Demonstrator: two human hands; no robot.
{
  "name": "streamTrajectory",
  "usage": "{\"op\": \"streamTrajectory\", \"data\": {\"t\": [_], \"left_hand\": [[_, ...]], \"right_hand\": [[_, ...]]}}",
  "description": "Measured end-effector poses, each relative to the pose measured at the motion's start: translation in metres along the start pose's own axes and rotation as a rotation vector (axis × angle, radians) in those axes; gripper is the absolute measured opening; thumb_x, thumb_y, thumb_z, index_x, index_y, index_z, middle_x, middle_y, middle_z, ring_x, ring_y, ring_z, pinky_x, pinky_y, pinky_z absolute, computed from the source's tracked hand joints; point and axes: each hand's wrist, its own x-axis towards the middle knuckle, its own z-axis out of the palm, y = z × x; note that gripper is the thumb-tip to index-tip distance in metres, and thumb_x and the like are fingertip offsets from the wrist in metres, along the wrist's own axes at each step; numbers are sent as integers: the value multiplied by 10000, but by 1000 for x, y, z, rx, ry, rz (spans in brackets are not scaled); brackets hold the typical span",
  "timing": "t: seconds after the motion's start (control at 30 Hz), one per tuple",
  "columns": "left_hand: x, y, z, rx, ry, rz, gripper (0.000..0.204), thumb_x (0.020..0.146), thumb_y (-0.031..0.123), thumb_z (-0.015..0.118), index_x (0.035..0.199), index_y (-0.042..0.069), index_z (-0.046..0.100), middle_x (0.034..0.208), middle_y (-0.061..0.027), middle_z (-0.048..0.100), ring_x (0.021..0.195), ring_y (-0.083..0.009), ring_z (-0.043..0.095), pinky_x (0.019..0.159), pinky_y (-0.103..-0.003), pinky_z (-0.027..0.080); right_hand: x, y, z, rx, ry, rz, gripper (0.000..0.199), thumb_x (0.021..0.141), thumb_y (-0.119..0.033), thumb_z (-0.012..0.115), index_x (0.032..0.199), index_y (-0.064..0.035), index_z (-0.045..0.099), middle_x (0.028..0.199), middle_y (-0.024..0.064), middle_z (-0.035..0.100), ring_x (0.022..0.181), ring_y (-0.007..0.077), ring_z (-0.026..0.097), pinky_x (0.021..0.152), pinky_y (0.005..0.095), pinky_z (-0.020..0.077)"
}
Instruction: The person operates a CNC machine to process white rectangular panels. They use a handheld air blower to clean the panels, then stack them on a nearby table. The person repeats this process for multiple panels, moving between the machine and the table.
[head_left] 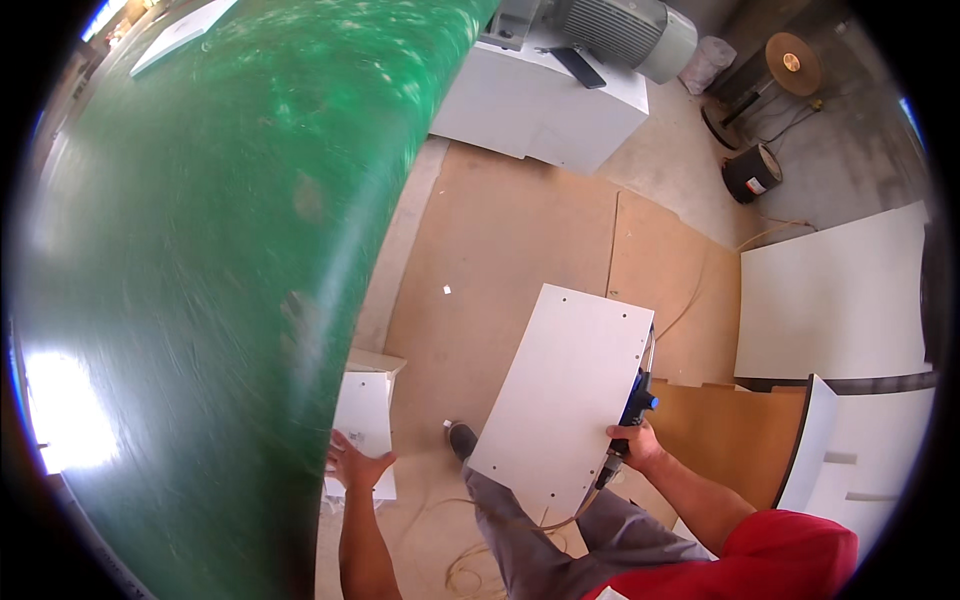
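Our right hand (632,445) is closed around the grip of a blue and black power tool (630,415), held against the right long edge of a white panel (562,395) with small drilled holes. The panel tilts across our right thigh, its lower edge over our grey trouser leg (560,545) and its upper edge pointing away over the floor. A thin cable (500,560) loops on the floor below it.

Our left hand (352,465) is open, fingers spread, resting on a smaller white board (362,425) that sits at the rim of the green worktop (200,280). That curved rim runs close along our left side and leaves a narrow strip of floor between it and our dark shoe (461,440).

Ahead, brown sheets (520,250) cover the floor, with open room up to a white machine base (545,105). To the right, more white panels (835,300) stand close beside us, one on edge just past our right forearm. A black drum (752,172) stands well apart beyond them.
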Motion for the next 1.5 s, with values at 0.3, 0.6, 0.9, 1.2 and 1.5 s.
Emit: {"op": "streamTrajectory", "data": {"t": [0.3,0.6,0.9,1.2,1.5], "left_hand": [[-8,-51,-10,-289,-136,336,1345,522,608,823,1505,32,108,1529,-307,107,1393,-466,205,1093,-555,257],[-278,-231,158,-1381,-664,-22,903,779,389,725,1455,12,261,1266,-139,495,1108,-201,485,947,-406,410],[-602,-253,242,-1947,218,-602,1073,764,507,676,1526,44,78,1504,-189,275,1357,-316,332,1105,-448,288],[-825,-328,328,-1766,973,-1328,984,768,341,700,1503,0,141,1471,-221,345,1344,-342,366,1116,-394,306],[-959,-509,523,-1436,380,-2245,1192,621,529,799,1516,88,147,1534,-215,163,1293,-472,377,1070,-475,345]], "right_hand": [[-23,-13,11,-33,7,-43,393,691,142,658,1056,3,614,998,108,653,900,272,644,790,400,532],[-75,-26,23,-216,-175,-281,579,676,116,632,1231,34,487,1080,133,618,990,306,607,901,427,505],[-199,42,183,-858,-777,-172,285,833,-145,632,1083,-15,590,911,127,644,797,242,623,736,388,527],[-393,301,271,-1131,-1622,296,612,676,-84,581,1269,26,471,1113,119,584,994,273,604,869,399,505],[-607,584,218,-1538,-1667,434,402,694,51,615,1093,24,579,931,103,634,837,261,637,782,382,524]]}}
